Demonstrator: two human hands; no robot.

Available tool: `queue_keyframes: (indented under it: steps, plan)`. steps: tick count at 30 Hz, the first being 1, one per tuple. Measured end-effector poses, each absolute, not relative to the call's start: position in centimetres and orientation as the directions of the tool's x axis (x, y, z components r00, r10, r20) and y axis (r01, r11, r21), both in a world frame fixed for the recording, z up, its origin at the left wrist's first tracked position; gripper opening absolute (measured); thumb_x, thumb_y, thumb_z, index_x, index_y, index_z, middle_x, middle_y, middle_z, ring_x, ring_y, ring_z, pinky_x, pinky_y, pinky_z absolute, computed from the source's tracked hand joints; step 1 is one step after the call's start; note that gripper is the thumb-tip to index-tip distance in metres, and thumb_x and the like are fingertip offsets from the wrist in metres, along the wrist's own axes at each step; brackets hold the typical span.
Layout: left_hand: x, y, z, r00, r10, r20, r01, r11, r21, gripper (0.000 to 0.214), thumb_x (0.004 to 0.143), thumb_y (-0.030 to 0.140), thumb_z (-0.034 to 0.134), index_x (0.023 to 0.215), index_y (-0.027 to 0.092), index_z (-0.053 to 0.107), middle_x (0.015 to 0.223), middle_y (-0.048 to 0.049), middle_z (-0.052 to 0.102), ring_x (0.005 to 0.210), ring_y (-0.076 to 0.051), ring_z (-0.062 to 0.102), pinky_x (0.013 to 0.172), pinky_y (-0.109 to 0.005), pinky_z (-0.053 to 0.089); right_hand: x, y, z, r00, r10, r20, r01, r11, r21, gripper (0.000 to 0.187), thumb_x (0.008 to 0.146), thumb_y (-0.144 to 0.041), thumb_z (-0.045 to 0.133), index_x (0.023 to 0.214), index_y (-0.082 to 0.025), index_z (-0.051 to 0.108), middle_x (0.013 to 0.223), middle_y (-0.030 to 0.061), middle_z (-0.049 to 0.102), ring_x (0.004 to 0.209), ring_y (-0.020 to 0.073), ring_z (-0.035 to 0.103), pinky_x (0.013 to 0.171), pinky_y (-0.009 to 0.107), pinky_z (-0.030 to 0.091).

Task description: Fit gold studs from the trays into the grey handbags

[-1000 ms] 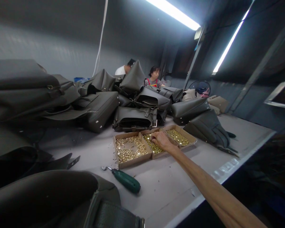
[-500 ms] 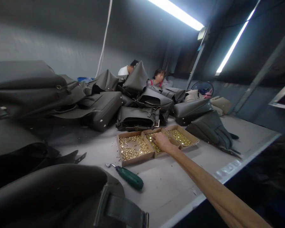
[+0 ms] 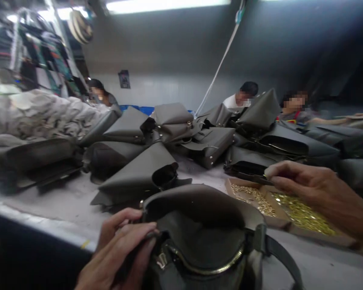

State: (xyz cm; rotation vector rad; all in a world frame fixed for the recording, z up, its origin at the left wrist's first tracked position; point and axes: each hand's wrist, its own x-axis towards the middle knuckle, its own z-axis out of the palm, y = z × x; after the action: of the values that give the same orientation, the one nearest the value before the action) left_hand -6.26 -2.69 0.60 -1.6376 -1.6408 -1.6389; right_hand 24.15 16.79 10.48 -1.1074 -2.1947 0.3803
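An open dark grey leather handbag [image 3: 196, 201] with a brass zip stands in front of me, its mouth facing up. My left hand [image 3: 121, 249] is closed on its left edge, near a strap end and metal fitting. Above the cardboard trays [image 3: 282, 217], my right hand [image 3: 308, 185] pinches a small gold-coloured metal piece [image 3: 265, 176] between thumb and fingertips. Loose round gold pieces [image 3: 254, 197] fill the left tray, and brighter yellow-gold ones [image 3: 308, 215] fill the tray beneath my right hand. The exact shape of the pinched piece is too small to make out.
More dark grey handbags [image 3: 139, 165] lie heaped across the table [image 3: 69, 209]. Pale cloth-like items [image 3: 39, 114] are piled at the left. Several people sit behind the heap. A white cord [image 3: 220, 60] hangs down over it.
The view has swung left. My right hand has lifted out of the middle tray with a small gold piece. My left hand has come into view on the handbag.
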Motion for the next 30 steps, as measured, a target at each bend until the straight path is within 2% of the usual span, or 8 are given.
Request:
queue_keyframes:
  steps: [1,3,5,7,10,15,30]
  plan:
    - [-6.2,-2.8,0.9,-0.308,0.49,0.816,0.818,-0.301,0.49,0.017,0.084,0.019,0.061,0.099,0.027,0.066,0.099,0.0017,0.066,0.094,-0.015,0.061,0.082,-0.021,0.051,21.8,14.7,11.6,-0.503,0.754,0.423,0.493,0.652,-0.576,0.027,0.079,-0.05,0.061,0.081,-0.024,0.067,0.072,0.0059,0.065,0.063,0.0179,0.06,0.054,0.029,0.044]
    - [-6.0,-2.8,1.4,-0.327,0.503,0.8,0.791,-0.317,0.523,0.023,0.084,0.016,0.061,0.104,0.027,0.065,0.103,0.001,0.064,0.093,-0.014,0.061,0.082,-0.021,0.051,17.1,10.5,13.2,-0.597,0.671,0.439,0.271,0.684,-0.677,0.021,0.079,-0.046,0.065,0.077,-0.026,0.068,0.071,0.0068,0.065,0.063,0.0195,0.061,0.051,0.028,0.045]
    - [-5.9,-2.7,1.6,-0.341,0.509,0.79,0.76,-0.346,0.551,0.024,0.085,0.017,0.06,0.107,0.026,0.064,0.101,0.0006,0.064,0.095,-0.014,0.06,0.083,-0.022,0.051,13.0,7.2,13.7,-0.682,0.61,0.404,0.102,0.626,-0.773,0.015,0.081,-0.04,0.064,0.076,-0.026,0.067,0.072,0.0047,0.065,0.061,0.0183,0.06,0.051,0.027,0.046]
    - [-6.1,-2.7,1.7,-0.343,0.523,0.78,0.733,-0.37,0.571,0.026,0.085,0.016,0.06,0.109,0.025,0.063,0.097,0.0005,0.066,0.096,-0.014,0.059,0.085,-0.023,0.05,10.0,5.4,13.3,-0.749,0.567,0.342,0.031,0.546,-0.837,0.011,0.083,-0.032,0.062,0.076,-0.025,0.067,0.073,0.0027,0.063,0.063,0.0164,0.058,0.054,0.024,0.046]
    - [-6.6,-2.7,1.8,-0.337,0.533,0.776,0.717,-0.389,0.579,0.026,0.085,0.016,0.06,0.11,0.023,0.062,0.095,0.0,0.067,0.098,-0.016,0.058,0.085,-0.026,0.05,7.6,5.0,11.8,-0.788,0.54,0.295,-0.01,0.468,-0.884,0.007,0.084,-0.024,0.06,0.08,-0.022,0.066,0.078,0.0011,0.062,0.071,0.0145,0.057,0.062,0.023,0.046]
    - [-6.7,-2.3,1.9,-0.328,0.503,0.799,0.713,-0.424,0.559,0.027,0.085,0.013,0.058,0.111,0.021,0.061,0.096,-0.0015,0.068,0.099,-0.018,0.055,0.084,-0.03,0.049,6.6,5.5,10.0,-0.792,0.562,0.24,0.038,0.437,-0.898,0.007,0.084,-0.023,0.059,0.08,-0.019,0.063,0.079,0.001,0.061,0.074,0.0144,0.056,0.07,0.024,0.045]
    - [-6.6,-1.4,2.7,-0.293,0.468,0.833,0.745,-0.434,0.506,0.028,0.084,0.005,0.055,0.108,0.017,0.06,0.09,-0.0018,0.068,0.096,-0.02,0.051,0.085,-0.035,0.043,6.0,6.1,8.6,-0.696,0.635,0.335,0.015,0.479,-0.878,0.007,0.081,-0.025,0.063,0.078,-0.019,0.064,0.077,0.0001,0.063,0.073,0.0137,0.057,0.071,0.023,0.045]
